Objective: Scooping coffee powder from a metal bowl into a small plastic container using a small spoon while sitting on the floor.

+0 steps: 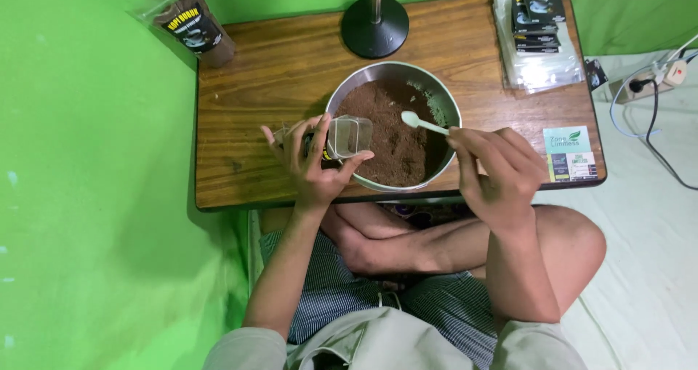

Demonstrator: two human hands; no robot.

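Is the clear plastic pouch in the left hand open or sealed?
Open: the clear plastic pouch, held by the left hand, shows a spread, gaping mouth facing the steel bowl of brown powder.
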